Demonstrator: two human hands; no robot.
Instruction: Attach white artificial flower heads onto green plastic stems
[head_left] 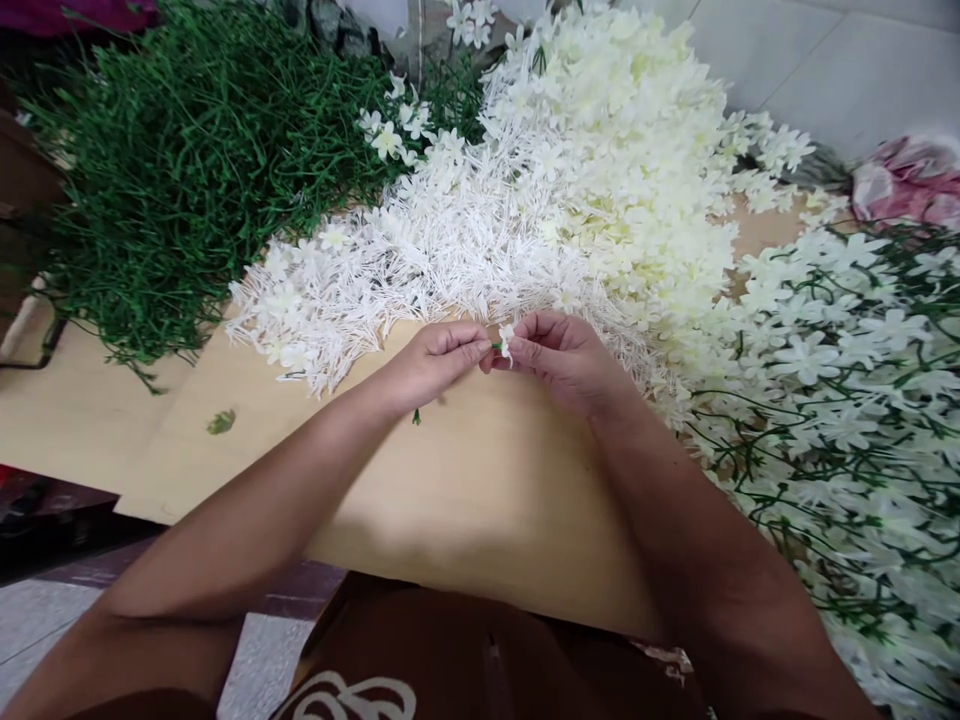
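Observation:
Both hands meet above the tan board, near the front of a heap of white pieces. My left hand pinches a green plastic stem, whose lower end pokes out beneath the hand. Between the fingertips of my right hand is a small white artificial flower, touching the tip of the stem. The fingers hide how far the two are joined. Just beyond the hands lie thin white stalk-like pieces.
Green plastic stems are heaped at the back left. Loose cream-white blossoms pile up at the back. Flowers on green stems spread along the right. A small greenish scrap lies on the left of the board.

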